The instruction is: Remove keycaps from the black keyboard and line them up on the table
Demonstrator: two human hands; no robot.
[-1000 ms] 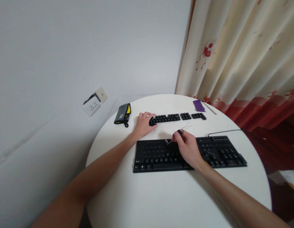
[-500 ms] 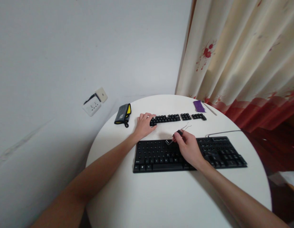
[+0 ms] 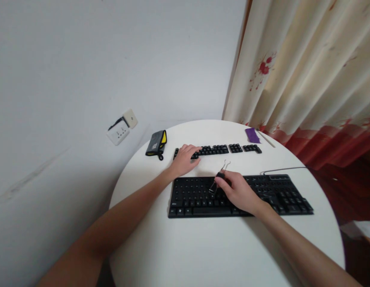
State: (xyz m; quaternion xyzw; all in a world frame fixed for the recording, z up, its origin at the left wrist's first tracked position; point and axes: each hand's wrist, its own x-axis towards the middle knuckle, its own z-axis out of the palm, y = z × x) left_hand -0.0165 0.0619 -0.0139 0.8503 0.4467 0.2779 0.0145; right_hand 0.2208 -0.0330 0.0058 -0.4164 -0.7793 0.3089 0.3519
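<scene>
A black keyboard [image 3: 199, 205] lies across the white table, with many keycaps off its upper left part and the bottom rows still capped. My right hand [image 3: 240, 191] is closed around the black handle of a wire keycap puller [image 3: 220, 175], one wire end pointing down over the bare rows and the other sticking up. Behind the keyboard, loose black keycaps [image 3: 219, 149] stand lined up in groups. My left hand [image 3: 185, 159] lies over the left end of that line, fingers stretched out and thumb apart, touching or just above the caps.
A grey and yellow folded cloth [image 3: 156, 143] sits at the table's back left. A purple cloth [image 3: 252, 135] and a thin stick [image 3: 267, 138] lie at the back right. The keyboard cable [image 3: 283, 169] runs off the right edge. Wall and curtain stand behind the round table [image 3: 185, 251].
My right hand has lowered the keycap puller and turned it steeper over the keys. My left hand has shifted slightly right along the loose keycaps, uncovering their left end.
</scene>
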